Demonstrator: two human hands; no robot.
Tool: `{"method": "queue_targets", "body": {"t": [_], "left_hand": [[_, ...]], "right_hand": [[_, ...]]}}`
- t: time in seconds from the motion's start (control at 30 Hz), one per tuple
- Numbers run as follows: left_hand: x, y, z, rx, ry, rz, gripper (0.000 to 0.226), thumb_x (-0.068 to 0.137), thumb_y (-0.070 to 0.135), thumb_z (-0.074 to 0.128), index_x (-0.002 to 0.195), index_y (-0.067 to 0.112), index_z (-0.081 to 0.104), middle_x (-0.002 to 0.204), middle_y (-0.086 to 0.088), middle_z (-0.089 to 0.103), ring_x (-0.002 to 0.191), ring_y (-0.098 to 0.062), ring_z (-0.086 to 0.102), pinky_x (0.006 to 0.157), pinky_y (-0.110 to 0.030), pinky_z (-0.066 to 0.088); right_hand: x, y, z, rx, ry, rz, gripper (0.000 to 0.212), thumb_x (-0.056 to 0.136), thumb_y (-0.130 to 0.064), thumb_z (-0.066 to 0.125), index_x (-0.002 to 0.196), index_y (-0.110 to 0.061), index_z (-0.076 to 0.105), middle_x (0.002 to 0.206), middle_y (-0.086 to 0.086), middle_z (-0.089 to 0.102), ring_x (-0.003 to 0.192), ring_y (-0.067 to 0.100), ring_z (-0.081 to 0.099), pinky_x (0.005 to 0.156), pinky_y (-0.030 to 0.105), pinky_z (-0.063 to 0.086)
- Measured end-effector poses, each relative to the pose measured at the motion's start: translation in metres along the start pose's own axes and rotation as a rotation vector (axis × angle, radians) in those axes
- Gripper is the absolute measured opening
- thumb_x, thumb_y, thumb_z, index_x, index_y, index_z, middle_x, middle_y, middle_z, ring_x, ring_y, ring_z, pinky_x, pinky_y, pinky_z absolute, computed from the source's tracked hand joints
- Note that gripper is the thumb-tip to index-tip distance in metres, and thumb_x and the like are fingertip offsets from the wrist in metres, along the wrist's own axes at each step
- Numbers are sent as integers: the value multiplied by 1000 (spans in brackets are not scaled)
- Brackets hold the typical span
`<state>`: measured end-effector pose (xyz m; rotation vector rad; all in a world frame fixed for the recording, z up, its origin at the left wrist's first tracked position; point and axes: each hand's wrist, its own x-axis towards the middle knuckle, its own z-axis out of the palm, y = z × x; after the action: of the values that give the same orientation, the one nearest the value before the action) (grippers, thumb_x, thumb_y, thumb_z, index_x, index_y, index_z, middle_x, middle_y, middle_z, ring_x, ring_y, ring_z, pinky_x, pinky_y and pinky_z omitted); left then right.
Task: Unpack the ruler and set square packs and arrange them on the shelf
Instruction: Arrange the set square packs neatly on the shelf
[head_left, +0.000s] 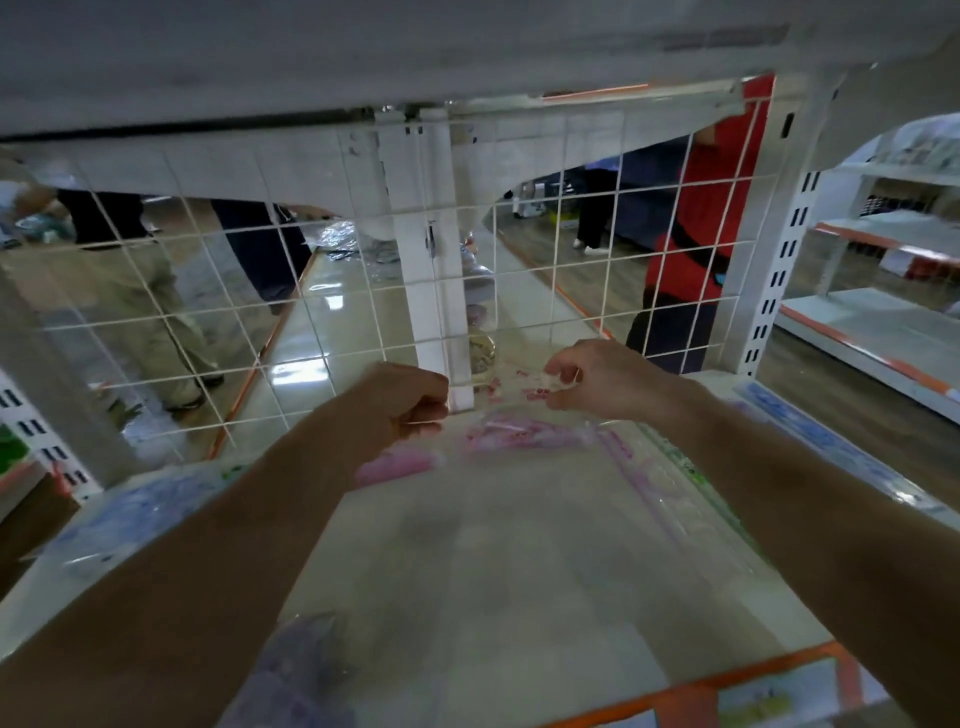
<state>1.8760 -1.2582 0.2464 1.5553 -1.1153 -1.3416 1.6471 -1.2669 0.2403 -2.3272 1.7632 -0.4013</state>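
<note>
Pinched at far edge by curled left hand (402, 397) and right hand (587, 376), apparently to seat pink ruler pack (524, 434) against mesh back (311, 291) of shelf (519, 571).

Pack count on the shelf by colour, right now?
Pink pack, pinched by left hand and right hand: 1
Blue packs, one at each side: 2
Purple pack, near edge: 1
Total: 4
Blur may hide overlapping pink packs.

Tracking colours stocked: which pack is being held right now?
The pink pack, gripped by left hand and right hand at the back; the blue packs lie untouched at either side.
</note>
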Motion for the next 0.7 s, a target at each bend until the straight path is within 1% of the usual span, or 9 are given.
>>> {"method": "queue_targets", "body": {"t": [0.13, 0.23, 0.3, 0.37, 0.4, 0.47, 0.53, 0.6, 0.7], "left_hand": [[2, -4, -11, -9, 28, -11, 5, 83, -6, 64, 85, -1, 65, 69, -16, 63, 53, -18, 62, 42, -24, 49], [3, -8, -15, -16, 31, -14, 8, 83, -7, 62, 81, 0, 65, 64, -13, 62, 47, -16, 61, 42, -23, 49], [4, -11, -17, -19, 28, -22, 7, 83, -7, 62, 83, -1, 65, 64, -14, 60, 51, -21, 59, 50, -26, 47], [5, -13, -19, -5, 32, -37, 5, 82, -4, 63, 84, -1, 65, 64, -15, 60, 57, -26, 56, 61, -32, 43], [5, -14, -20, -3, 34, -39, 4, 82, -4, 64, 84, 0, 65, 63, -14, 61, 56, -25, 57, 61, -32, 43], [4, -14, -21, -8, 33, -36, 4, 83, -4, 64, 84, -1, 65, 64, -14, 61, 51, -21, 59, 52, -27, 46], [3, -13, -20, -13, 33, -37, 4, 83, -4, 63, 85, -1, 65, 67, -14, 61, 53, -19, 60, 47, -26, 48], [4, -13, -20, -15, 32, -35, 6, 82, -5, 64, 87, -1, 65, 70, -16, 62, 56, -22, 60, 50, -28, 47], [2, -11, -19, -16, 29, -36, 11, 81, -5, 64, 92, -3, 65, 73, -19, 62, 61, -27, 59, 56, -30, 43]], "right_hand": [[6, -8, 13, -7, -67, 30, 42, 85, -33, 68, 124, -19, 61, 113, -1, 61, 102, 15, 57, 77, 21, 35], [11, -11, 25, -23, -98, 23, 33, 82, -32, 67, 113, -20, 66, 95, -7, 56, 90, 13, 54, 73, 22, 34], [12, -12, 29, -23, -113, 25, 29, 81, -28, 66, 108, -19, 67, 91, -7, 54, 85, 12, 51, 72, 23, 36], [13, -13, 31, -28, -129, 19, 17, 81, -26, 65, 97, -19, 68, 86, -6, 57, 83, 15, 53, 69, 25, 42], [12, -14, 31, -46, -138, 14, 8, 81, -26, 64, 87, -21, 66, 82, -6, 56, 81, 16, 54, 65, 26, 42], [11, -16, 32, -75, -161, 13, 9, 81, -27, 65, 75, -20, 60, 77, -4, 56, 79, 18, 54, 61, 27, 40], [11, -16, 31, -80, -177, 29, 16, 79, -30, 66, 78, -16, 60, 80, 0, 57, 79, 19, 55, 62, 30, 40], [9, -17, 31, -74, -186, 20, 16, 78, -34, 67, 81, -20, 59, 83, -5, 55, 84, 18, 54, 62, 27, 38], [9, -22, 33, -93, -191, -11, 38, 79, -35, 67, 114, -24, 60, 114, -4, 57, 110, 18, 52, 79, 26, 40]]}}
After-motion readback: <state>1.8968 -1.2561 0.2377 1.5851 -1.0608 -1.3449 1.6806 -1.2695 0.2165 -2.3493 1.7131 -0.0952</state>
